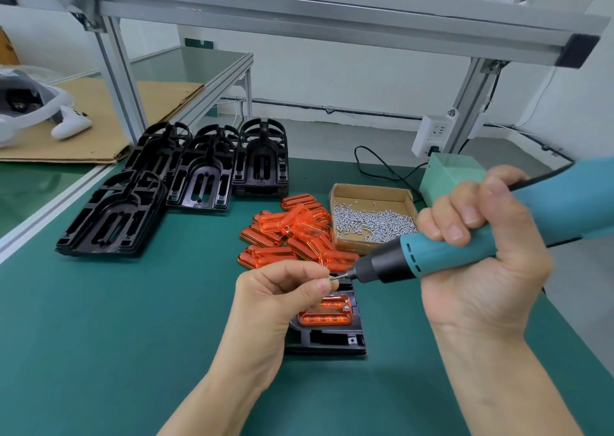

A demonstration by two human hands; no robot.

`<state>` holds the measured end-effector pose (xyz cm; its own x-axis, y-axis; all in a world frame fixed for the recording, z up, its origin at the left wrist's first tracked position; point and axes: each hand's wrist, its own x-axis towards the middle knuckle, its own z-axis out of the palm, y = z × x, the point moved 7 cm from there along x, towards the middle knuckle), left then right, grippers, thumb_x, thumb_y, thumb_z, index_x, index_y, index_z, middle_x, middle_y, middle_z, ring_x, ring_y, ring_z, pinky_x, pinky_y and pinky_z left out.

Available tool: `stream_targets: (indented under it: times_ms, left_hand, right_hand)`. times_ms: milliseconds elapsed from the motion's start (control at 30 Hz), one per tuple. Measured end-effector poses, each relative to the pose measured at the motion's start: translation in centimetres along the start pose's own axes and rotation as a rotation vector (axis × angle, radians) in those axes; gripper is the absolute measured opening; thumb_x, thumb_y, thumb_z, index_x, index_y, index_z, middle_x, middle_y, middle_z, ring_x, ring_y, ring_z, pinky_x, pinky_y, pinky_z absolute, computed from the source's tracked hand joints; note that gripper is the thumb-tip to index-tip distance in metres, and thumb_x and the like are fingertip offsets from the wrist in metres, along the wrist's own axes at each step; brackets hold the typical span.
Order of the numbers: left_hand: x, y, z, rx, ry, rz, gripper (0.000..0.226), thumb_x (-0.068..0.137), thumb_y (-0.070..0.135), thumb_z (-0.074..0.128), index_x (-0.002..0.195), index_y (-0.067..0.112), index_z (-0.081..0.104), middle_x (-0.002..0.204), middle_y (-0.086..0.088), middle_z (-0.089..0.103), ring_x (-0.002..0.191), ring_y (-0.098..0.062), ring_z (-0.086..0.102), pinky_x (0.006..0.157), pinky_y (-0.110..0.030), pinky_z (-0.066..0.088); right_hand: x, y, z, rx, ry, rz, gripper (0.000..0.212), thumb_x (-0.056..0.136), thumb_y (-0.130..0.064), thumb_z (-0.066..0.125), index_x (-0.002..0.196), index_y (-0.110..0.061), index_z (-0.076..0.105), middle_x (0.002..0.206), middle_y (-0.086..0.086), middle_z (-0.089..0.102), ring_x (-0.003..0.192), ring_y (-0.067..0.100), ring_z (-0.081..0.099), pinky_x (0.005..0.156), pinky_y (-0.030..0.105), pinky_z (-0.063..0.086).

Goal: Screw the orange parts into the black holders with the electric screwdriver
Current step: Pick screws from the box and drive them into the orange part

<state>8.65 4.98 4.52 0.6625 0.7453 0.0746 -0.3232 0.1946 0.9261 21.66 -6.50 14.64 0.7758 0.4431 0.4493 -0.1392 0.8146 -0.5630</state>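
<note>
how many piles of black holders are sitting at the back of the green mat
4 piles: front left, back left, middle, right. How many holders each pile has is hard to tell. One more holder lies apart, under the hands.

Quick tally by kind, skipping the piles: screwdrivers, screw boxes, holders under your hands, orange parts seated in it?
Electric screwdriver: 1
Cardboard box of screws: 1
Black holder under the hands: 1
Orange part seated in it: 1
Total: 4
</note>
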Motion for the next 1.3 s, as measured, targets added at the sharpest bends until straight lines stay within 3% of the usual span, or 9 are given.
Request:
stream_targets:
  times_ms: [333,533,700,767,867,933,1033,1133,1300]
  left_hand:
    - [0.4,-0.2,-0.3,0.028,-0.056,-0.004,0.024,0.052,0.02,0.079,0.074,0.011,0.077,0.076,-0.012,0.073,0.068,-0.013,0.065,0.063,-0.018,0.052]
    - [0.5,-0.2,-1.3,0.078,-0.088,0.009,0.041,0.059,0.014,0.08,0.099,0.017,0.074,0.099,-0.009,0.073,0.086,-0.014,0.065,0.078,-0.023,0.053]
    - [-0.2,0.1,-4.5,0.663,-0.005,0.034,0.06,0.057,0.033,0.085,0.112,0.043,0.063,0.118,0.021,0.062,0.115,0.004,0.051,0.104,-0.03,0.038]
    - [-0.8,-0.4,-4.3,0.921,-0.078,0.03,0.067,0.05,0.054,0.078,0.112,0.055,0.054,0.12,0.037,0.046,0.125,0.017,0.028,0.111,-0.029,0.027]
    - [-1.2,-1.3,-3.4,1.141,-0.181,0.046,0.079,0.049,0.065,0.07,0.122,0.052,0.046,0.114,0.051,0.023,0.114,0.036,-0.009,0.114,-0.027,0.003]
    - [-1.1,-1.5,-3.1,1.203,-0.204,0.06,0.082,0.058,0.057,0.076,0.132,0.043,0.043,0.117,0.051,0.018,0.111,0.036,-0.014,0.115,-0.027,0.0]
    - [-1.1,-1.6,-3.3,1.191,-0.181,0.053,0.078,0.064,0.048,0.078,0.133,0.044,0.042,0.108,0.055,0.012,0.104,0.037,-0.011,0.104,-0.02,0.013]
    - [-1.0,-1.9,-3.8,1.185,-0.149,0.066,0.079,0.064,0.049,0.076,0.134,0.046,0.04,0.111,0.047,0.02,0.104,0.014,0.007,0.098,-0.017,0.014]
    - [-0.7,-2.5,-4.4,1.182,-0.121,0.093,0.08,0.063,0.053,0.075,0.135,0.048,0.039,0.118,0.034,0.025,0.107,0.008,0.008,0.099,-0.016,0.013]
  right_hand:
    - [0.4,1.2,0.0,0.019,-0.054,0.045,0.024,0.084,-0.008,0.046,0.071,-0.024,0.057,0.053,-0.009,0.04,0.042,0.005,0.039,0.048,0.018,0.037]
    - [1.0,2.5,0.3,0.028,-0.072,0.09,0.025,0.084,-0.007,0.048,0.069,-0.025,0.059,0.053,-0.009,0.041,0.042,0.005,0.04,0.049,0.019,0.039]
    - [0.8,4.7,-0.1,-0.025,-0.108,0.175,0.023,0.081,-0.005,0.052,0.072,-0.024,0.06,0.054,-0.007,0.042,0.042,0.007,0.041,0.048,0.019,0.039]
    - [0.5,5.9,-0.1,-0.061,-0.136,0.213,0.023,0.08,-0.003,0.053,0.072,-0.024,0.06,0.054,-0.007,0.042,0.042,0.008,0.042,0.048,0.02,0.04]
    - [0.2,7.4,-0.1,-0.136,-0.181,0.243,0.026,0.079,-0.001,0.055,0.073,-0.025,0.062,0.055,-0.006,0.045,0.043,0.009,0.043,0.049,0.021,0.041]
    - [0.0,8.1,-0.1,-0.163,-0.195,0.268,0.023,0.078,0.0,0.057,0.075,-0.023,0.061,0.056,-0.005,0.046,0.043,0.011,0.043,0.049,0.023,0.041]
    - [0.0,9.0,-0.2,-0.212,-0.214,0.291,0.018,0.078,-0.001,0.058,0.079,-0.019,0.057,0.057,-0.003,0.046,0.044,0.012,0.043,0.05,0.025,0.041]
    - [0.0,9.6,0.1,-0.255,-0.249,0.284,0.018,0.077,-0.001,0.059,0.078,-0.019,0.058,0.057,-0.004,0.047,0.043,0.013,0.043,0.049,0.024,0.041]
    - [-0.2,10.2,0.6,-0.275,-0.309,0.304,0.018,0.077,0.0,0.062,0.077,-0.018,0.058,0.058,-0.004,0.049,0.042,0.013,0.042,0.05,0.024,0.042]
